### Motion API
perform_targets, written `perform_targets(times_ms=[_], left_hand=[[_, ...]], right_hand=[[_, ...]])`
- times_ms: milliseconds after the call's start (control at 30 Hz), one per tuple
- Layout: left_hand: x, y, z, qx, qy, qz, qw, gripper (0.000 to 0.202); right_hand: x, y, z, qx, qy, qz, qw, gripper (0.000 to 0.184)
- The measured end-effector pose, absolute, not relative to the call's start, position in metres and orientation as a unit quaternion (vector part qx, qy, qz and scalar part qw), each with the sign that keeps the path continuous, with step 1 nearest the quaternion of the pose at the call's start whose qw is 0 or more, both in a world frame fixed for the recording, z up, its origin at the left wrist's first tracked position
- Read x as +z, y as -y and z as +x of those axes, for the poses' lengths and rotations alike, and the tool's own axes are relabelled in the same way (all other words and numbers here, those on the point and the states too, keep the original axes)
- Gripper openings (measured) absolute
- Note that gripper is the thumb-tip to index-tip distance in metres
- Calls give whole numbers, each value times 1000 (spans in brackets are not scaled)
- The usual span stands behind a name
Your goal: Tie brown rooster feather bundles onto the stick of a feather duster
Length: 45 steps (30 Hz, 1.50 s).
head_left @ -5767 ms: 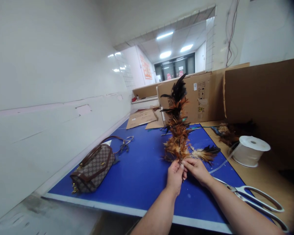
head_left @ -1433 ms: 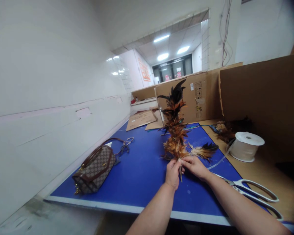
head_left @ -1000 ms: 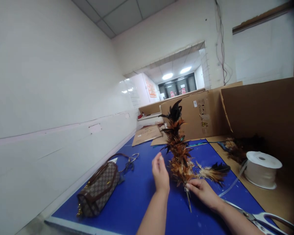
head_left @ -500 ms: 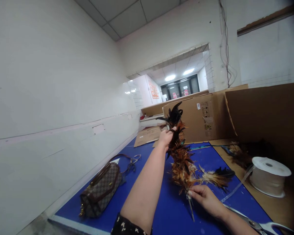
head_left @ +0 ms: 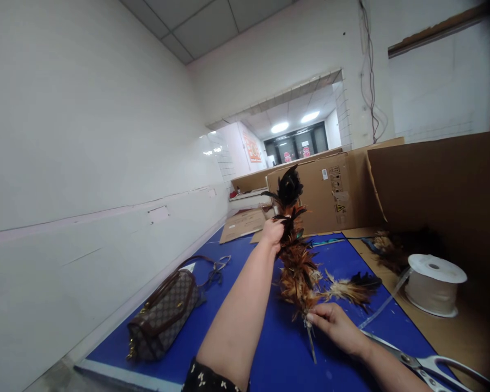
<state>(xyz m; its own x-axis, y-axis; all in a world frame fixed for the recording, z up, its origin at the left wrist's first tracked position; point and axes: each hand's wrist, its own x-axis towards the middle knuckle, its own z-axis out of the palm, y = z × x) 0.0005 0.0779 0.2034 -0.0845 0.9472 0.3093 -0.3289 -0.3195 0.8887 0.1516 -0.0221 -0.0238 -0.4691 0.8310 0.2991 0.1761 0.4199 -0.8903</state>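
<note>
A long garland of brown, orange and black feathers (head_left: 296,256) stretches over the blue table (head_left: 245,305). My left hand (head_left: 273,233) reaches out and grips the garland partway up, fingers closed on it. My right hand (head_left: 335,326) pinches its near end, where a thin stem (head_left: 311,344) sticks out over the table. A separate tuft of feathers (head_left: 349,288) lies just right of the near end.
A patterned brown handbag (head_left: 163,313) lies at the left of the table. Large scissors (head_left: 433,365) lie near the right front. A white spool of ribbon (head_left: 432,284) stands on the brown surface, with loose feathers (head_left: 392,247) and cardboard boxes (head_left: 322,188) behind.
My left hand let go of the near end, rose and took hold of the garland higher up. My right hand stays pinched on the near end. The view tilted upward.
</note>
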Motion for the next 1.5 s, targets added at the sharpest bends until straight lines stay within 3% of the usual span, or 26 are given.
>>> perform_targets(times_ms=[433,700,900,1167,1367,1500], left_hand=[[195,-81,-3,661,-328,477,477,32],[196,-70,-6,680,-315,477,459,50],[185,-40,-28,797,-323,434,267,42],[176,-42,-35,841,-371,360,157,30],[157,-5,-10,754,-324,563,-99,16],[140,16,4,667,-315,639,-219,19]], right_hand=[[-31,20,149,421,750,-326,391,55],[-25,23,150,422,748,-337,386,56],[-23,22,152,408,751,-337,395,56],[-24,20,156,404,738,-348,414,57],[-24,17,161,385,718,-369,448,57],[-22,17,159,393,707,-368,459,57]])
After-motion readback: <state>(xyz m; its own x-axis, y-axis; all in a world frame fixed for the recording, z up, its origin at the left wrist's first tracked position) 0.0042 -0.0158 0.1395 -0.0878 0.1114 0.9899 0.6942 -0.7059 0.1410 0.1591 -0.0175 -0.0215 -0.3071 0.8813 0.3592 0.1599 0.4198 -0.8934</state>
